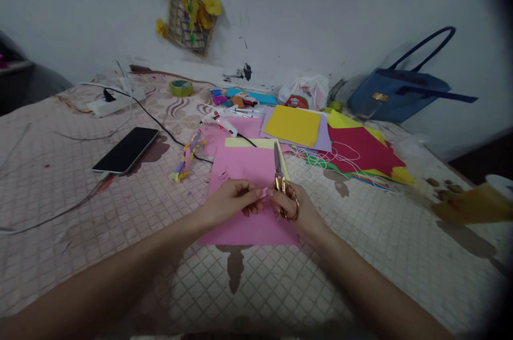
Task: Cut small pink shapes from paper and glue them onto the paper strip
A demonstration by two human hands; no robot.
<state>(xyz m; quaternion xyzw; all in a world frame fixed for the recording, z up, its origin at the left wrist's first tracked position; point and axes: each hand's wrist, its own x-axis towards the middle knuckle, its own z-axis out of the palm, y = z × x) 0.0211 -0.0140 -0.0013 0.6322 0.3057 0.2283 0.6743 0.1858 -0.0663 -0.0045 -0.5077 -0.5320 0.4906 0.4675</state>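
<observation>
Just above a pink sheet point(244, 169), the left hand point(230, 201) pinches a small pink scrap point(262, 193); the right hand point(296, 211), grip closed, holds scissors point(279, 169) pointing away.

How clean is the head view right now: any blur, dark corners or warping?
Head view: dim, soft light; corners darken, most at the right edge; the tan object at right is smeared; the centre is sharper, showing the gold-handled scissors in the right hand over the pink paper sheet.
</observation>
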